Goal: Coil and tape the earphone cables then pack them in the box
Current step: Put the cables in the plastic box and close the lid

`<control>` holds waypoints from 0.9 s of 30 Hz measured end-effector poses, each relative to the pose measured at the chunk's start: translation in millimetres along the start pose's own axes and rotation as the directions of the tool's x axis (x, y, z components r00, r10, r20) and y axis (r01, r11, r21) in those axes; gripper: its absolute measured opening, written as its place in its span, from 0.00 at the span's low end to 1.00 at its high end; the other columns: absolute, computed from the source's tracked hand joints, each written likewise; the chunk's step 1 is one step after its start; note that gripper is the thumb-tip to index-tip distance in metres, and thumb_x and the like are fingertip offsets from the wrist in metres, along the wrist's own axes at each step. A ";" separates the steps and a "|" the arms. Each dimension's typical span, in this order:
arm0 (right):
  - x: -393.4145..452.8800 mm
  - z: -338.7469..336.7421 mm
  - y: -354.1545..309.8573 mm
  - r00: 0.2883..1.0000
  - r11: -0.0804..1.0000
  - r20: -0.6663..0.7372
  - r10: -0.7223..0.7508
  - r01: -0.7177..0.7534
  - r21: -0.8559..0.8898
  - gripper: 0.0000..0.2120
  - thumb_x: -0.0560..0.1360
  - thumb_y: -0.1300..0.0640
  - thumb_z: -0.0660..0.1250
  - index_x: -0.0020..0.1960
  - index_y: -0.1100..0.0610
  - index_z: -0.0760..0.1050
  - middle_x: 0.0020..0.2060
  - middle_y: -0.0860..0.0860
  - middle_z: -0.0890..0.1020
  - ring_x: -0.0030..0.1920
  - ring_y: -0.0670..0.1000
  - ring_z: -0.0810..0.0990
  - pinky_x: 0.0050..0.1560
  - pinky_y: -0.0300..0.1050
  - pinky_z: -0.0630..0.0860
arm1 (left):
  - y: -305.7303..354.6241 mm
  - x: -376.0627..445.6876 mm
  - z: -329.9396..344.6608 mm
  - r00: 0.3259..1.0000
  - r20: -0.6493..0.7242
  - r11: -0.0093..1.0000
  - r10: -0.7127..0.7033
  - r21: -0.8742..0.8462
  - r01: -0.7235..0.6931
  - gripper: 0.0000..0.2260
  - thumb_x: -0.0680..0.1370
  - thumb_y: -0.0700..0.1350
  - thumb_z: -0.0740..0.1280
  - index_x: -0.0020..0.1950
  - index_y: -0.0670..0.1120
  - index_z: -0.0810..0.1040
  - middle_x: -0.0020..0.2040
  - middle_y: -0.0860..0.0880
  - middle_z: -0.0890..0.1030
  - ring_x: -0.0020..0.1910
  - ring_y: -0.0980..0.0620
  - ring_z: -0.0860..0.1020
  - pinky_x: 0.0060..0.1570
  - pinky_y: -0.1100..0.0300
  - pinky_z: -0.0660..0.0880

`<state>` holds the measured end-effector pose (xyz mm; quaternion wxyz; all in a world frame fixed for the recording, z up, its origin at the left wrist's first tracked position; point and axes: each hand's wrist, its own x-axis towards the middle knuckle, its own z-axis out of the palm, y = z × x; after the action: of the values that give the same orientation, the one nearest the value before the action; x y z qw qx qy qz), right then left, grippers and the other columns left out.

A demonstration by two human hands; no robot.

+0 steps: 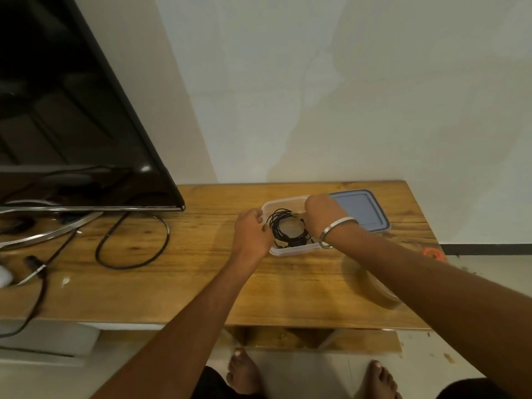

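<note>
Earphone cable coil (pixel 286 228) looks light and springy in the box (pixel 293 250); your left hand (pixel 251 230) grips the nine-o'clock rim, right hand's (pixel 321 216) finger state hidden.

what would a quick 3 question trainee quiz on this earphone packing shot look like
1. True or false: the lid is already snapped onto the clear box.
2. Where do the coiled black earphone cables lie?
A. on the bare table
B. inside the clear box
C. on top of the lid
3. Fill in: the left hand grips the box's ____ rim.

Key:
1. False: the lid lies on the table behind and to the right of the box.
2. B.
3. Left; the right hand, with a metal bangle on its wrist, reaches into the box from the other side.
</note>
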<state>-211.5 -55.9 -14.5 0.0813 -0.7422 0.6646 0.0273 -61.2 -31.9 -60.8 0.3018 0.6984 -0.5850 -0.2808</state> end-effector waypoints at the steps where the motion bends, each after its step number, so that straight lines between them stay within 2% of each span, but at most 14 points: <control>1: 0.4 -0.9 4.5 0.999 1.000 -0.038 0.015 -0.014 0.013 0.09 0.78 0.62 0.59 0.51 0.64 0.77 0.48 0.58 0.80 0.47 0.56 0.79 0.47 0.45 0.76 | 1.0 -1.0 -0.4 1.000 0.001 1.000 -0.001 -0.005 0.001 0.17 0.77 0.37 0.65 0.67 0.40 0.74 0.62 0.42 0.76 0.56 0.46 0.79 0.51 0.63 0.71; 3: 0.1 -3.8 18.2 0.990 0.993 -0.119 0.069 -0.057 0.108 0.08 0.76 0.65 0.60 0.53 0.64 0.75 0.52 0.60 0.78 0.47 0.57 0.78 0.46 0.46 0.74 | 2.4 -2.9 -1.2 1.000 0.001 1.000 -0.004 -0.017 0.004 0.18 0.77 0.36 0.64 0.67 0.39 0.74 0.62 0.42 0.75 0.57 0.46 0.78 0.52 0.63 0.71; 5: -0.3 -3.2 37.2 0.972 0.964 -0.143 0.184 -0.151 0.220 0.13 0.75 0.68 0.60 0.59 0.65 0.72 0.56 0.61 0.75 0.51 0.59 0.78 0.47 0.46 0.73 | 2.0 -4.0 -1.9 1.000 0.004 0.999 -0.013 -0.031 0.013 0.18 0.78 0.36 0.64 0.68 0.39 0.72 0.63 0.42 0.75 0.60 0.48 0.77 0.54 0.63 0.71; 6: -1.4 -1.9 46.9 0.969 0.952 -0.106 0.225 -0.196 0.236 0.13 0.75 0.67 0.61 0.59 0.66 0.71 0.55 0.62 0.75 0.52 0.59 0.78 0.47 0.47 0.73 | 2.2 -4.5 -1.8 1.000 0.007 0.999 -0.018 -0.038 0.018 0.19 0.78 0.36 0.64 0.69 0.39 0.72 0.64 0.42 0.75 0.61 0.48 0.76 0.54 0.64 0.71; 8: -3.4 4.3 60.1 0.965 0.947 0.038 0.259 -0.261 0.186 0.09 0.74 0.64 0.62 0.53 0.65 0.72 0.49 0.61 0.74 0.52 0.58 0.78 0.46 0.47 0.73 | 1.9 -5.0 -1.7 1.000 0.010 0.998 -0.024 -0.050 0.025 0.19 0.79 0.36 0.64 0.70 0.39 0.71 0.64 0.42 0.75 0.61 0.48 0.76 0.54 0.64 0.71; 9: -4.6 10.2 63.9 0.957 0.945 0.101 0.272 -0.285 0.157 0.08 0.74 0.62 0.62 0.51 0.64 0.72 0.50 0.61 0.73 0.54 0.59 0.77 0.48 0.47 0.73 | 1.5 -5.1 -1.0 1.000 0.010 0.998 -0.025 -0.051 0.025 0.19 0.79 0.36 0.64 0.70 0.40 0.71 0.63 0.42 0.75 0.61 0.47 0.77 0.54 0.63 0.71; 11: -7.4 22.4 66.2 0.944 0.945 0.175 0.280 -0.303 0.121 0.14 0.76 0.56 0.62 0.59 0.62 0.69 0.59 0.61 0.71 0.59 0.61 0.74 0.57 0.51 0.72 | -0.5 -4.7 0.4 1.000 0.003 0.999 -0.020 -0.043 0.020 0.18 0.78 0.37 0.65 0.68 0.40 0.72 0.61 0.43 0.76 0.57 0.47 0.78 0.53 0.61 0.73; 13: -9.4 33.5 65.0 0.951 0.956 0.143 0.275 -0.286 0.063 0.20 0.77 0.52 0.61 0.65 0.61 0.65 0.63 0.61 0.68 0.62 0.61 0.70 0.62 0.53 0.69 | -2.5 -4.5 1.4 1.000 -0.008 0.999 -0.014 -0.035 0.014 0.17 0.78 0.38 0.64 0.67 0.40 0.73 0.57 0.44 0.77 0.54 0.46 0.78 0.53 0.57 0.74; 16: -8.8 44.8 60.9 0.959 0.959 0.081 0.273 -0.278 0.060 0.22 0.76 0.51 0.62 0.66 0.60 0.64 0.63 0.60 0.67 0.62 0.61 0.67 0.60 0.55 0.71 | -3.1 -4.8 1.1 1.000 -0.009 0.999 -0.008 -0.032 0.008 0.16 0.78 0.38 0.64 0.66 0.40 0.74 0.52 0.46 0.76 0.53 0.46 0.77 0.52 0.57 0.74; 19: -5.7 46.6 56.6 0.953 0.953 0.059 0.298 -0.301 0.036 0.20 0.78 0.53 0.60 0.66 0.60 0.65 0.63 0.58 0.67 0.63 0.59 0.67 0.59 0.55 0.72 | -3.7 -4.2 0.9 1.000 -0.008 0.999 -0.007 -0.035 0.006 0.15 0.78 0.37 0.65 0.65 0.41 0.74 0.51 0.47 0.76 0.52 0.48 0.77 0.49 0.61 0.71; 23: -3.0 43.8 57.5 0.959 0.960 0.054 0.277 -0.279 0.029 0.17 0.78 0.55 0.58 0.64 0.61 0.68 0.61 0.59 0.71 0.62 0.59 0.68 0.60 0.54 0.72 | -4.0 -3.8 0.6 1.000 -0.004 0.999 -0.018 -0.043 0.018 0.16 0.78 0.38 0.65 0.66 0.41 0.73 0.51 0.48 0.76 0.50 0.51 0.76 0.47 0.61 0.70; 27: -5.9 38.5 57.6 0.973 0.974 -0.036 0.227 -0.226 0.035 0.14 0.78 0.59 0.58 0.62 0.62 0.66 0.58 0.61 0.74 0.59 0.60 0.71 0.56 0.51 0.71 | -3.2 -3.8 1.0 1.000 0.008 0.998 -0.024 -0.051 0.024 0.17 0.79 0.39 0.64 0.68 0.42 0.72 0.51 0.49 0.75 0.50 0.53 0.74 0.47 0.63 0.69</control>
<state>-266.6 -50.0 -56.4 0.0758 -0.6608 0.7467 0.0115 -60.4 -27.9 -63.7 0.3140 0.6963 -0.5703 -0.3021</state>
